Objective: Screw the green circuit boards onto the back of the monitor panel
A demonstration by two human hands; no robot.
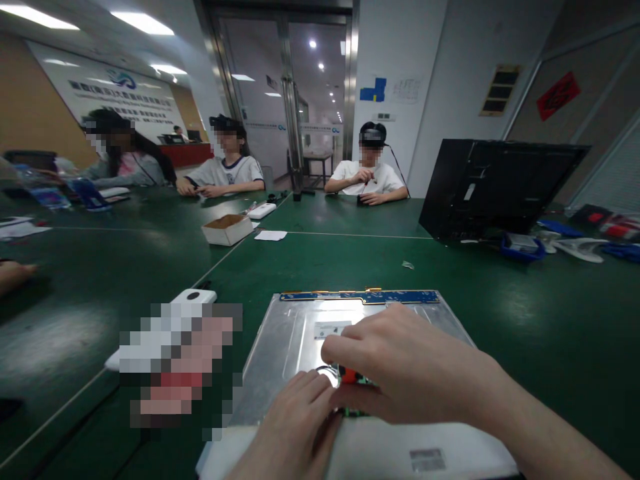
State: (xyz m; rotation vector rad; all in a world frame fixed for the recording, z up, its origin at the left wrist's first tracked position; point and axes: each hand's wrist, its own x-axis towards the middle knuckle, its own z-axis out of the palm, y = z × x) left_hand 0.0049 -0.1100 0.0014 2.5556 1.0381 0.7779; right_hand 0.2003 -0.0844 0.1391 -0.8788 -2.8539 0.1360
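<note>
A silver metal-backed display panel (pixel 280 347) lies flat before me, with a narrow blue circuit strip (pixel 405 297) along its far edge. Over its nearer part, my right hand (pixel 400 363) is closed around an orange-and-black tool handle (pixel 349 375), whose tip is hidden. My left hand (pixel 295 413) rests just left of it, fingers bent and pressed together; what they grip, if anything, is hidden. Parts of a green circuit board (pixel 353 413) show beneath the hands. Dark wires curve near my left fingertips. A white casing strip (pixel 380 447) runs along the panel's near side.
Left of the panel lie a white power bank (pixel 195 297) and a blurred-out reddish item (pixel 185 380). Farther off are an open small box (pixel 227 230) and white paper (pixel 271 235). A black monitor (pixel 500 187) stands back right. Several people sit across the green table (pixel 550 320).
</note>
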